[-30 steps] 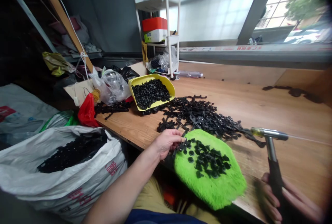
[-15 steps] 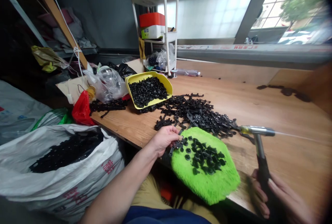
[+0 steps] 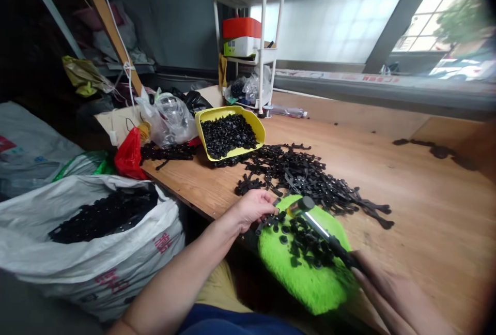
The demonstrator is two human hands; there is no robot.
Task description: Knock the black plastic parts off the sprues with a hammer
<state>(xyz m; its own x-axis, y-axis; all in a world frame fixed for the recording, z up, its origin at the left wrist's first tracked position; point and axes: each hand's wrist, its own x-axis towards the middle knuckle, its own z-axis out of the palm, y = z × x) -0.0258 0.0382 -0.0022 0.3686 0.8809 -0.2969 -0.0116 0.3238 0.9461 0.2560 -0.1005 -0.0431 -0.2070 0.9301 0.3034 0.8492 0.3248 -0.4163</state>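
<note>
head view: left hand (image 3: 253, 210) pinching a black plastic strip (image 3: 268, 219) at the green pad (image 3: 310, 273) edge on the tabletop (image 3: 406, 180); right hand (image 3: 391, 293) gripping a hammer (image 3: 315, 224), head down over the strip.

My wooden workbench (image 3: 406, 180) faces a daylit, frosted window (image 3: 333, 19); a white shelf rack (image 3: 253, 40) stands against a grey wall (image 3: 178, 19).
</note>
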